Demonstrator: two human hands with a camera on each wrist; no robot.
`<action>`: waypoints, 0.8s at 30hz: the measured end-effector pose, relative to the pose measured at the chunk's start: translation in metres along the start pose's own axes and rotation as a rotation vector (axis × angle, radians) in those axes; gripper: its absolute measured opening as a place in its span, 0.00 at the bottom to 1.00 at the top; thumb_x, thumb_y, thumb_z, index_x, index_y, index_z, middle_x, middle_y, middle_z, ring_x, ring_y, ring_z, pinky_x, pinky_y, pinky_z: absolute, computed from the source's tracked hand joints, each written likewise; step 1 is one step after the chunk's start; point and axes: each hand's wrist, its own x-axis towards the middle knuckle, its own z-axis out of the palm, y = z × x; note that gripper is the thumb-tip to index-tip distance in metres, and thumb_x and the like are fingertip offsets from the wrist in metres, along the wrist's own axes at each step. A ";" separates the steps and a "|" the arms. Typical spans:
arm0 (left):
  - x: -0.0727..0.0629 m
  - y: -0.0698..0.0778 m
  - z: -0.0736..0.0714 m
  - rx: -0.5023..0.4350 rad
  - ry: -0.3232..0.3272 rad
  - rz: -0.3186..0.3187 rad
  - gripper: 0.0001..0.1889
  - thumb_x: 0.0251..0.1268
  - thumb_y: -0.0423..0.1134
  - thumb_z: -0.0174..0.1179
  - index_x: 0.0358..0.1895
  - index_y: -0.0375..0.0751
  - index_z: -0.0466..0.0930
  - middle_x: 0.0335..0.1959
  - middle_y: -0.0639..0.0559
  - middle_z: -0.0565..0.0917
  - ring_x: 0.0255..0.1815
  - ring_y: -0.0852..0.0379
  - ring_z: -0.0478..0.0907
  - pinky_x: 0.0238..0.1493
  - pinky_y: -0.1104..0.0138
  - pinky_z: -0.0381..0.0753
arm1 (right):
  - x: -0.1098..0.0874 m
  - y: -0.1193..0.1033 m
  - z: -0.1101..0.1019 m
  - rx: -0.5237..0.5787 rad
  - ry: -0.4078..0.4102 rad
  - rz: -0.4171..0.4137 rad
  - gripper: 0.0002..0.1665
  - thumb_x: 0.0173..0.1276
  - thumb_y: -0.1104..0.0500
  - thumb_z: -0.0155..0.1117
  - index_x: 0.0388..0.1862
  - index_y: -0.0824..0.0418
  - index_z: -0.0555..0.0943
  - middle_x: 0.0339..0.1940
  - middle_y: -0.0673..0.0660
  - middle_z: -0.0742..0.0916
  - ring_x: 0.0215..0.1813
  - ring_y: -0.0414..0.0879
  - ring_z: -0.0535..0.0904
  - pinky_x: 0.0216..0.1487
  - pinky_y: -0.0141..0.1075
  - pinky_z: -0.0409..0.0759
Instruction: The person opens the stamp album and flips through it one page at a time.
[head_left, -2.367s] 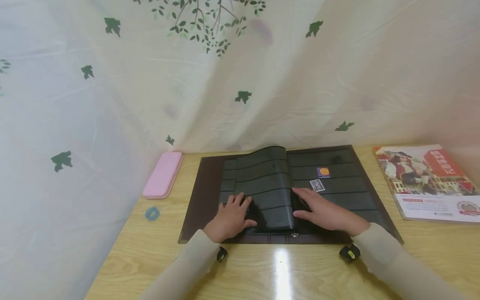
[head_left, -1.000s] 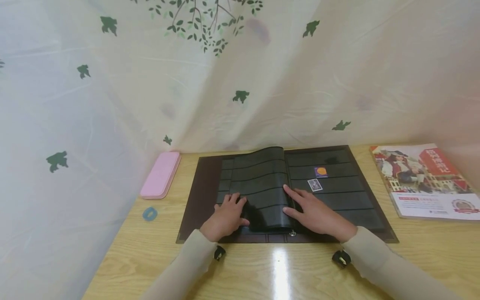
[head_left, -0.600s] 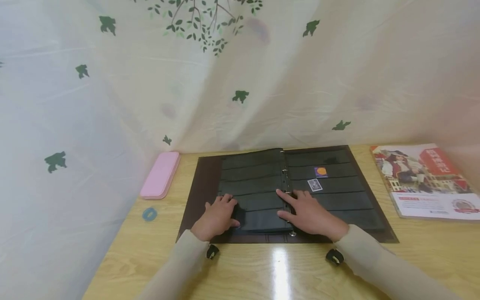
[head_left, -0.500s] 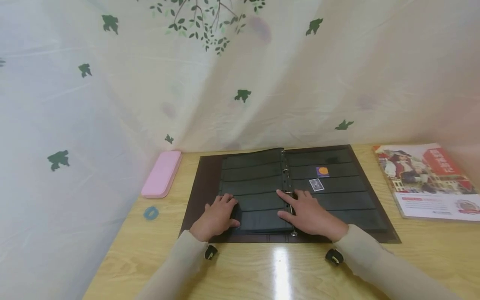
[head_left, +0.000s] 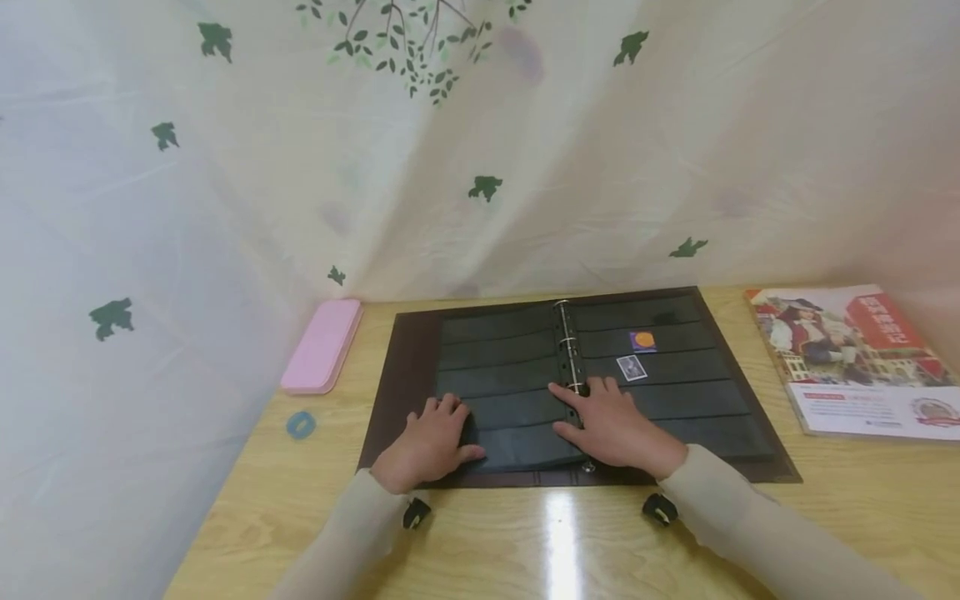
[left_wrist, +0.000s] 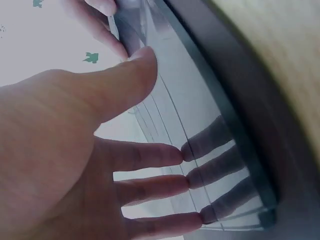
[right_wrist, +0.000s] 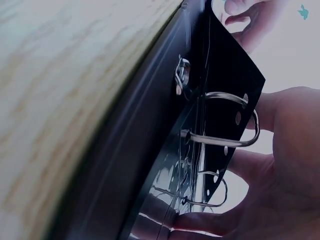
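Note:
A dark brown ring-binder stamp album (head_left: 416, 350) lies open on the table, with black strip-pocket pages on both sides. My left hand (head_left: 427, 442) rests on the lower left of its left page (head_left: 495, 342). In the left wrist view, the straight fingertips (left_wrist: 172, 154) touch the glossy page. My right hand (head_left: 615, 425) lies across the lower spine, fingers spread toward the left page. The right wrist view shows metal rings (right_wrist: 225, 142) passing through the punched page edge, with that hand's fingers beside them. Two stamps, one purple and orange (head_left: 642, 342) and one grey (head_left: 632, 367), are on the right page.
A pink case (head_left: 322, 346) and a blue ring-shaped object (head_left: 301, 425) sit left of the album. To the right lies a magazine (head_left: 855, 358) with an illustrated cover. A pale curtain (head_left: 570, 167) with leaf and bird prints hangs behind the wooden table (head_left: 487, 542).
The bulging left page has gone down flat, and the rings along the spine have come into view. Both hands have shifted left, the left one also slightly nearer the body.

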 end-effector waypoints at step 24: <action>0.003 -0.004 0.007 -0.153 -0.080 -0.102 0.38 0.61 0.55 0.60 0.72 0.45 0.58 0.73 0.36 0.50 0.69 0.26 0.47 0.53 0.33 0.60 | -0.002 0.007 -0.004 0.070 -0.019 0.000 0.31 0.69 0.47 0.58 0.69 0.53 0.69 0.63 0.75 0.67 0.62 0.67 0.61 0.53 0.63 0.63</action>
